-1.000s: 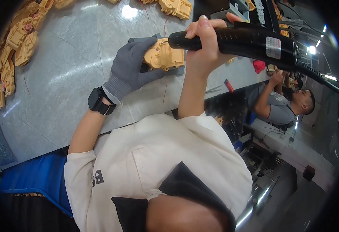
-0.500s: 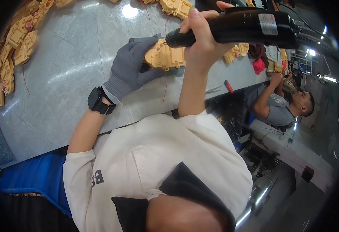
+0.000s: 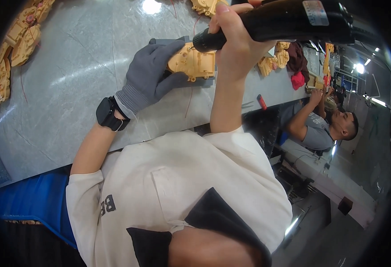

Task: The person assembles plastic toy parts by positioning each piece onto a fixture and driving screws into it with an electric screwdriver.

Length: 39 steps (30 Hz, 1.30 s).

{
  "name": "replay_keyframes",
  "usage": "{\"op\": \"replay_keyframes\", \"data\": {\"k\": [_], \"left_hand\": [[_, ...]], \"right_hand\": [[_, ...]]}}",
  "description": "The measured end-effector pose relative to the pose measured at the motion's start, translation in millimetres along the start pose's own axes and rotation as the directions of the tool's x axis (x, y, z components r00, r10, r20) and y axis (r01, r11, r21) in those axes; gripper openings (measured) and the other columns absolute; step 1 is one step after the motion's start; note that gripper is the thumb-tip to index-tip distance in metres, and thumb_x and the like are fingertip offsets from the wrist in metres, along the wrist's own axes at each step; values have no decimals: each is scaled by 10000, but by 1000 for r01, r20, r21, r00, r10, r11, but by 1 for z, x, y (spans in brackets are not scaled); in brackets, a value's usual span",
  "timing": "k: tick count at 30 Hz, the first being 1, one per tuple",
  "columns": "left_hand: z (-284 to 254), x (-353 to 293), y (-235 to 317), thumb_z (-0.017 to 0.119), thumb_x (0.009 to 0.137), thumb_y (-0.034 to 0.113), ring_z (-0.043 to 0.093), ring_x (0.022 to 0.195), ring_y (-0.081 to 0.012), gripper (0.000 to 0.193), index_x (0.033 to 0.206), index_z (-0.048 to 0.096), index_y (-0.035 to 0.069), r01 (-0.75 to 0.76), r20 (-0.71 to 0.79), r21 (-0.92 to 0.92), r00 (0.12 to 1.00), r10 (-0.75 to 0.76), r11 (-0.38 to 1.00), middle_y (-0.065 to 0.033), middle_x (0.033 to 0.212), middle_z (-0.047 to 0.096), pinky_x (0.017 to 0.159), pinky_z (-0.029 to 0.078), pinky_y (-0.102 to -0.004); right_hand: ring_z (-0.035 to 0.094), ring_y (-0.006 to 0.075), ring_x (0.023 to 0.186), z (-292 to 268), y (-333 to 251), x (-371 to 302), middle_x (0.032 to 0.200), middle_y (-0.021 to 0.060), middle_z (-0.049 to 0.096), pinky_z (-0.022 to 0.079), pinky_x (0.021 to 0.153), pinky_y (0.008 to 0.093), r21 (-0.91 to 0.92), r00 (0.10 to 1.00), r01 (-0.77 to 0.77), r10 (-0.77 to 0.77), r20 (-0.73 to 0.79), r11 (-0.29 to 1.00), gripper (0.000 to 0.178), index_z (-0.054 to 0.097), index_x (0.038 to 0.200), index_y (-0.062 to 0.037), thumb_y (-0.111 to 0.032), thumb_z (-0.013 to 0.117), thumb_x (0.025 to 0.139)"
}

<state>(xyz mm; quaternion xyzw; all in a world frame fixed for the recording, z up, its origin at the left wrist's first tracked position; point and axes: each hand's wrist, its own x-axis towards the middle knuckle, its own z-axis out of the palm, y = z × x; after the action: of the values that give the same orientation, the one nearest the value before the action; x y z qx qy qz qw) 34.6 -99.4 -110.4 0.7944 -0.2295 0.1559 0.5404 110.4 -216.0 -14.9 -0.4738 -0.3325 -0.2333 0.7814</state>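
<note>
Compared with half a second ago, the whole view shifts a little. Against one second ago, the rear end of the black power driver (image 3: 289,22) has swung toward the bench's far edge; its nose stays over the far side of the yellow housing (image 3: 191,63). We see the housing keep its place on the dark gray fixture (image 3: 206,82), inward from the near edge of the bench (image 3: 84,111).

Left hand (image 3: 147,73), gray glove: we note thumb and fingers parted just enough to pinch the housing, fingers on its far left corner, thumb along its near side. Right hand (image 3: 234,42), bare: fingers curl around the driver's body, closed on it. We cannot tell whether the driver's tip touches the housing.

Surroundings: more yellow housings (image 3: 24,46) lie along the bench's left end. A red wire (image 3: 188,103) runs from near the fixture toward the near edge. Close to that edge, right of the right forearm, we record a small red object (image 3: 261,102).
</note>
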Motion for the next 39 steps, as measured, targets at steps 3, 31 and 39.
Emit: {"op": "replay_keyframes", "data": {"k": [3,31,39], "left_hand": [[1,-2,4,682,790,341,573,921,-321,568,1234,487,44,51,-6,-7,999,-51,999,-155,1044,603,802,464,-391],[-129,51,134,769,613,-21,552,882,-216,580,1146,586,115,-331,-338,394,815,471,857,-65,996,591,782,457,-317],[-333,-48,179,461,946,102,619,929,-168,265,1142,547,-55,-617,-607,-716,781,146,325,-119,1008,629,856,503,-264]], "right_hand": [[490,99,498,20,-20,3,633,15,510,413,506,219,-548,892,-451,330,-310,704,443,420,1076,-11,130,614,704],[440,194,584,-26,-147,5,695,66,490,369,622,378,106,974,169,-150,-171,980,838,475,1285,-118,-781,362,785],[462,190,548,5,-117,-2,665,74,496,371,602,364,254,979,-87,130,-156,963,780,448,1264,-68,-706,432,815]]}}
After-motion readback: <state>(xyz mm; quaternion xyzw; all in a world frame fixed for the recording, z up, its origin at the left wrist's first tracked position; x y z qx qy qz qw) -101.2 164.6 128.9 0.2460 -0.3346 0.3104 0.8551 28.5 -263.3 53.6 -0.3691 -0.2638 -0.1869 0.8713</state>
